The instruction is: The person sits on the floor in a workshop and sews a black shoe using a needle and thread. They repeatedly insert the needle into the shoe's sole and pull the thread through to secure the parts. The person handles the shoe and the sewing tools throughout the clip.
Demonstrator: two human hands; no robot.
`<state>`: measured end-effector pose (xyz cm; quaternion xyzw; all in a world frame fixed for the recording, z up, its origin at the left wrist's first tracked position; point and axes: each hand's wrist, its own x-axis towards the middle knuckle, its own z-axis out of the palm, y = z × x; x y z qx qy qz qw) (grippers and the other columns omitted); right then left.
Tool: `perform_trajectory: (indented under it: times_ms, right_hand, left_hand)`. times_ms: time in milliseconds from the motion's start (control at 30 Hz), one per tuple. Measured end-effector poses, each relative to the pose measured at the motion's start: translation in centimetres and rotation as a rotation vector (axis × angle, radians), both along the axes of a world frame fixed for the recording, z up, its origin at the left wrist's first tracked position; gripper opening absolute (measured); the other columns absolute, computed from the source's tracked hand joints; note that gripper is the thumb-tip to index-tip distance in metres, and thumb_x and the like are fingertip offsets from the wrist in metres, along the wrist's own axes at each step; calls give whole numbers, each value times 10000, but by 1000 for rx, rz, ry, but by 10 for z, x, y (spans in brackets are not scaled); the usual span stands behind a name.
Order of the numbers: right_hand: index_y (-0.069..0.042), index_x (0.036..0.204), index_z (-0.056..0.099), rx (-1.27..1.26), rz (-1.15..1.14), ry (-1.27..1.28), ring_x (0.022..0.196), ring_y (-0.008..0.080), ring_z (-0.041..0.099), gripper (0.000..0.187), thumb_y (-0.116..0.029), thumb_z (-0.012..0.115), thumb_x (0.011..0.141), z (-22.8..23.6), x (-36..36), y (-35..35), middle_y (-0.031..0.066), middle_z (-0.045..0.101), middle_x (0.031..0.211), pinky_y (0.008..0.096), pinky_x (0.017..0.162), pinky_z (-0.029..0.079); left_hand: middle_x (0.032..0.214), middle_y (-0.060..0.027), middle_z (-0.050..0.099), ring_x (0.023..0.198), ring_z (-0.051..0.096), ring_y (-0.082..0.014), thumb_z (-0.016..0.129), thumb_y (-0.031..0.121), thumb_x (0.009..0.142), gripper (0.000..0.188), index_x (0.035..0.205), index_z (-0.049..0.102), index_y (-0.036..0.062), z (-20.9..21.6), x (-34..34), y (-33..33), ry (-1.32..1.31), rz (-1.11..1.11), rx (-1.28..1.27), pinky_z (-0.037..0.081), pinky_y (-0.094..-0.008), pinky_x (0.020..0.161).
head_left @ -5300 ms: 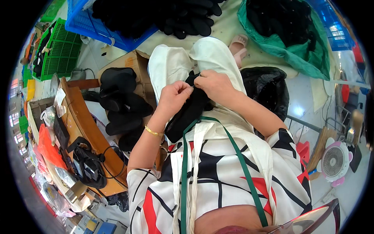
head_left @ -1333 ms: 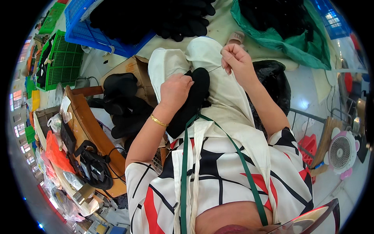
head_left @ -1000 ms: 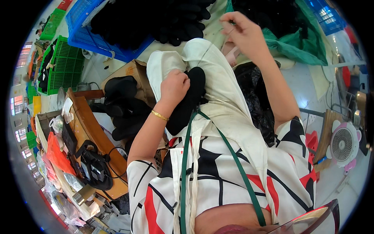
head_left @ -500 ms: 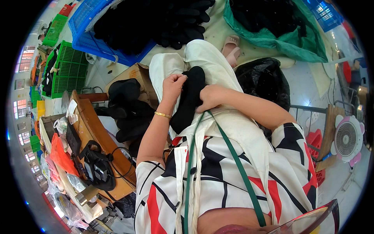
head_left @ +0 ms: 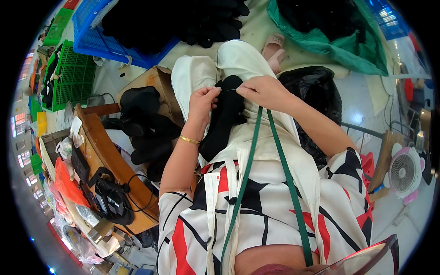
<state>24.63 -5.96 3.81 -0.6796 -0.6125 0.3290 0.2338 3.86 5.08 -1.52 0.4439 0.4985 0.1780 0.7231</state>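
A long black soft piece shaped like a sock or slipper [head_left: 223,120] lies lengthwise on my lap over the pale apron [head_left: 195,73]. My left hand [head_left: 203,104] is closed in a pinch at its upper left edge; what the fingertips hold is too small to make out. Across from it, my right hand [head_left: 263,93] pinches a thin pale strand [head_left: 231,89], thread-like or needle-like, which crosses the top of the black piece. A green cord [head_left: 288,183] rises from my neck and meets the underside of my right hand; whether it is held there is hidden.
Black pieces fill a blue crate [head_left: 133,57] ahead and a green sack [head_left: 337,57] at the far right. More black pieces [head_left: 142,121] lie by a cardboard box [head_left: 167,91] on my left, near a wooden table [head_left: 103,160]. A black bag [head_left: 316,94] and a fan [head_left: 404,172] stand right.
My right hand has moved up from the side of the black piece to its top, opposite my left hand. The thin strand now shows, and the green cord's upper end has shifted up and right.
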Motion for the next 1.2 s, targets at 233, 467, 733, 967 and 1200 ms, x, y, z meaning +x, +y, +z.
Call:
perform_trajectory:
  times_ms: [233,467,733,967,1200]
  right_hand:
    - [-92,935,719,159,33,-147,832,283,654,208,-275,678,844,-7,-17,14,74,676,873,403,711,516]
    - [-104,864,707,177,49,-189,831,276,666,177,-275,669,835,-15,-19,22,59,666,847,426,673,527]
    - [-87,932,716,143,76,-199,823,287,655,197,-258,685,840,-15,-20,25,71,663,845,409,696,509]
    - [-94,965,717,121,117,-7,796,277,654,238,-291,694,833,1,-17,6,68,659,837,404,674,507]
    - [-43,1012,647,118,-183,393,719,184,592,322,-301,728,837,-1,-7,10,75,630,810,327,690,489]
  left_hand:
    - [781,23,639,651,564,-71,764,168,850,148,922,694,59,0,-1,-1,-14,31,-49,438,-207,552]
    - [777,23,640,651,566,-67,763,159,855,146,936,699,57,-1,-1,-2,-27,49,-68,443,-203,560]
    - [779,21,642,651,567,-66,759,161,858,152,946,699,53,-1,0,-1,-23,42,-65,444,-206,561]
    - [790,32,647,641,553,-51,737,161,882,124,959,701,70,3,-8,13,-114,132,57,463,-212,579]
    - [763,33,622,599,523,-45,704,141,908,110,953,689,41,17,-1,25,-101,10,226,458,-211,589]
